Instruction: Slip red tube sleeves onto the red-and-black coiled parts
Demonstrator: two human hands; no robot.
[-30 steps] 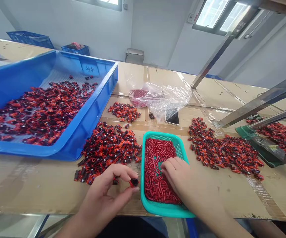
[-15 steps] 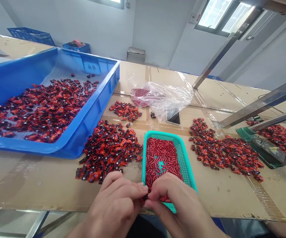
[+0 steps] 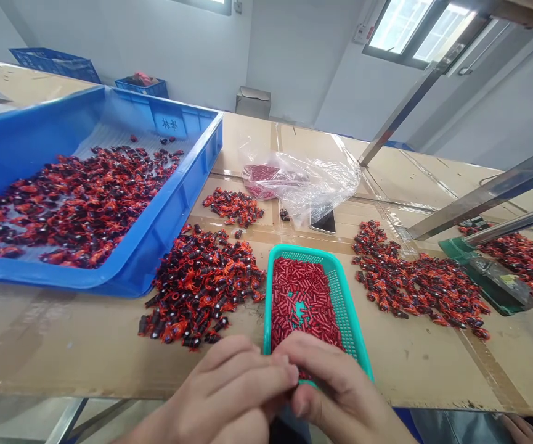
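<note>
My left hand and my right hand meet at the near end of a green mesh basket. Both are closed, fingertips pressed together, and the fingers hide whatever is between them. Small dark-red tubes fill the basket, with a gap showing its green floor. Left of it, beyond my left hand, lies a heap of small black and orange-red parts. A smaller heap of similar parts sits behind that one.
A large blue tray holds many such parts at left. Clear plastic bag and phone lie behind the basket. More parts spread at right, near metal posts with a green foot. Another person's hand shows at bottom right.
Both hands have moved slightly toward me and to the right, still together. The small dark piece glimpsed between the fingertips before is now covered by my fingers.
</note>
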